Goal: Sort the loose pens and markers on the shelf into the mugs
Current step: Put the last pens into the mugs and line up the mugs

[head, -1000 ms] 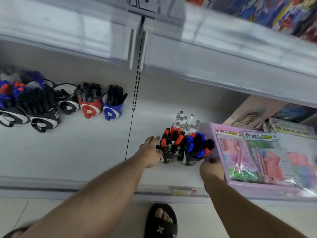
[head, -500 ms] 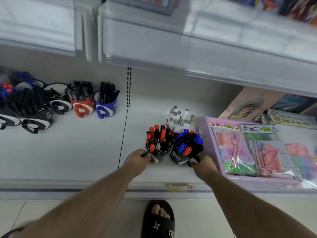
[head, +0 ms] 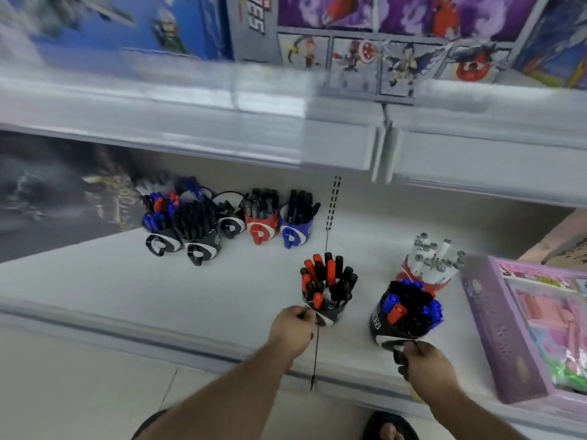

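Two black mugs stand near the front of the white shelf. The left mug is packed with red and black markers; my left hand grips its handle. The right mug holds blue, black and red markers; my right hand grips its handle at the near side. Behind it a red mug holds white markers with grey caps. No loose pens show on the shelf surface.
A cluster of black, red and blue mugs full of pens stands at the back left. A purple boxed stationery set lies at the right. An upper shelf edge overhangs. My sandalled foot is on the floor below.
The view swung left and up, so the mugs now sit further right. The two front mugs stand further apart than before. Both hands still hold the handles.
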`<control>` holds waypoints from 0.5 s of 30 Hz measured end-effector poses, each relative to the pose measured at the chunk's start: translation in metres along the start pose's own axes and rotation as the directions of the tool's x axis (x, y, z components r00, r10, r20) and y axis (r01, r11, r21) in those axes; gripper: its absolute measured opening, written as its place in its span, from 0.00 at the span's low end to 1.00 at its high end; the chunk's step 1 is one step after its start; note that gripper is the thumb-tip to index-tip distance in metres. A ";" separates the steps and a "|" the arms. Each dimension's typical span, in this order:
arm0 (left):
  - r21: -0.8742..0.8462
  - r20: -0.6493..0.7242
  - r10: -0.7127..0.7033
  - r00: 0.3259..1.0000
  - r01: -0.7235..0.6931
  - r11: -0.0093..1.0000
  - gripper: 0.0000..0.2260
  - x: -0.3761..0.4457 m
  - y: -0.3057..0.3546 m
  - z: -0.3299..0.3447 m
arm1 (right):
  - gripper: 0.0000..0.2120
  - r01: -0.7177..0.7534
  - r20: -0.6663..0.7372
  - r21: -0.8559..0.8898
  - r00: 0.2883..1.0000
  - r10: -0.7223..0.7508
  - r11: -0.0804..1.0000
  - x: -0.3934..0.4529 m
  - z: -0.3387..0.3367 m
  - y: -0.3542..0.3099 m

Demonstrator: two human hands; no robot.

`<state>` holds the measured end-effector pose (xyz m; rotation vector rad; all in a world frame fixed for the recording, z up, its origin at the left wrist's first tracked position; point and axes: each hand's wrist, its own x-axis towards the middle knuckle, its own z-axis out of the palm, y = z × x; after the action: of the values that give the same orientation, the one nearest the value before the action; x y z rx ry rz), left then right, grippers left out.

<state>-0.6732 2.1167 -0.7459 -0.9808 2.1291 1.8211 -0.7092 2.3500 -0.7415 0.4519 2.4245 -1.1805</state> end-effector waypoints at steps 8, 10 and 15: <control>-0.091 -0.188 -0.068 0.980 0.052 0.994 0.15 0.032 -0.008 -0.094 | 0.14 0.096 0.152 0.062 0.983 -0.105 0.993 -0.018 0.092 -0.074; -0.097 -0.226 -0.092 0.970 0.072 0.993 0.12 0.045 -0.009 -0.110 | 0.14 0.093 0.173 0.086 0.979 -0.107 0.992 -0.013 0.115 -0.085; -0.138 -0.269 -0.101 0.958 0.066 0.988 0.14 0.083 -0.006 -0.128 | 0.14 0.048 0.223 0.128 0.972 -0.076 0.991 0.003 0.161 -0.111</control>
<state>-0.6976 1.9671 -0.7635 -1.4085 2.0996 1.8958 -0.7277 2.1562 -0.7592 0.2614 2.1933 -1.3345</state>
